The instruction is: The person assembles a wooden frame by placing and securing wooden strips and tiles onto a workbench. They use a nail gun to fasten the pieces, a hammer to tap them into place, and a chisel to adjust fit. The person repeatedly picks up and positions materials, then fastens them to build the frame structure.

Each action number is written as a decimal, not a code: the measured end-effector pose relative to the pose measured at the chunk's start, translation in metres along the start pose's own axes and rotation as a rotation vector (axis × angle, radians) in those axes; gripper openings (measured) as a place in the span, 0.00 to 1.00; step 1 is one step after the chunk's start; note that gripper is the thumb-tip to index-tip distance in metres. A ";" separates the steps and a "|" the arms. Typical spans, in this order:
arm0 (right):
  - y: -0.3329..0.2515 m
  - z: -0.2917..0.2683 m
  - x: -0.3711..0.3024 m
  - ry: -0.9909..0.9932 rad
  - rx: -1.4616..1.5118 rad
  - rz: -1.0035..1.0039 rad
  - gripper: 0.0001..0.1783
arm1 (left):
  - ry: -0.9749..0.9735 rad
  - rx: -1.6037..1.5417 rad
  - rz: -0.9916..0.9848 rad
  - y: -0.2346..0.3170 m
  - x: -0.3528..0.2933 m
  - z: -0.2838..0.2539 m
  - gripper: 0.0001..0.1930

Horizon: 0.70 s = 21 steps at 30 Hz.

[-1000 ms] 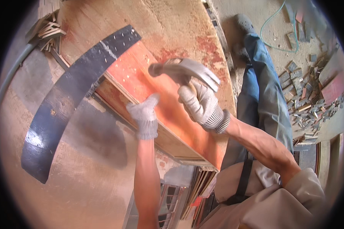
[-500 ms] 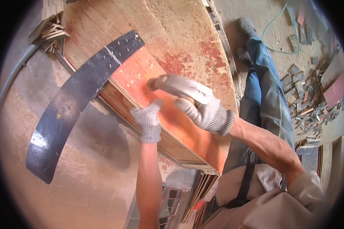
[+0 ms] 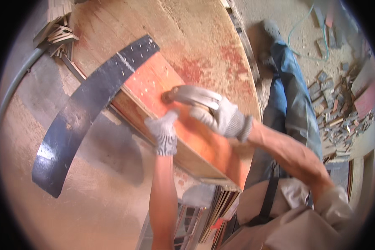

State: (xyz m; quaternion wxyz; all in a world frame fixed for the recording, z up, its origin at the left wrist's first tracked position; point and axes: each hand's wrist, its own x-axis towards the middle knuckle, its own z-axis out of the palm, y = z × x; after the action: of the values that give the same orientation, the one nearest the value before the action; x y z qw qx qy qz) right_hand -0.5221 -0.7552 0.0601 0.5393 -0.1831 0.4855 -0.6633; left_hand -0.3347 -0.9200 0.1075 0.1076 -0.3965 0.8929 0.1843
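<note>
My right hand [image 3: 225,118], in a whitish knit glove, is closed around a hammer [image 3: 193,95] with a long metal head. The round face of the head points left, over an orange-red board [image 3: 152,79]. Left of the hammer, my gloved left hand [image 3: 162,127] sits at the board's near edge with its fingers drawn together. Whatever is between those fingers is hidden and blurred. A curved black strip [image 3: 85,102] lies across the board's far left end and reaches out past it to the left. Small pale bits dot the strip and board.
A worn wooden tabletop [image 3: 187,29] stretches behind the board. Thin wood strips [image 3: 60,35] are stacked at the far left, beside a grey hose [image 3: 18,77]. Wood offcuts [image 3: 335,104] litter the floor at right. Another person's legs [image 3: 293,91] are close by on the right.
The view has shifted slightly. Both hands stay at nearly the same spots over the board, with the hammer still in my right hand and a little blurred.
</note>
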 end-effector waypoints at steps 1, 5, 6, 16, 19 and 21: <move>0.002 0.001 -0.001 0.107 0.006 -0.077 0.25 | 0.018 -0.015 0.004 0.000 -0.001 0.001 0.09; 0.004 -0.009 0.001 -0.104 -0.137 -0.082 0.25 | -0.070 -0.162 -0.325 0.010 -0.002 -0.004 0.09; 0.004 -0.014 0.006 -0.122 -0.113 -0.164 0.25 | -0.078 -0.186 -0.221 0.014 0.000 -0.005 0.10; 0.005 0.002 0.008 0.271 0.280 0.354 0.28 | -0.088 -0.142 -0.098 0.026 0.005 -0.017 0.15; 0.008 0.015 0.007 0.186 0.356 0.576 0.27 | -0.050 -0.250 -0.132 0.024 0.006 -0.013 0.14; 0.007 0.016 0.010 0.334 0.368 0.578 0.27 | -0.066 -0.160 -0.127 0.024 0.004 -0.015 0.14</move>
State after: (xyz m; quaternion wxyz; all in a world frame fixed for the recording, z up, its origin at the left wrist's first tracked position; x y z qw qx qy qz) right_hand -0.5093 -0.7712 0.0586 0.6416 0.1718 0.4710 -0.5805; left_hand -0.3559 -0.9136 0.1257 0.1165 -0.4533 0.8444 0.2606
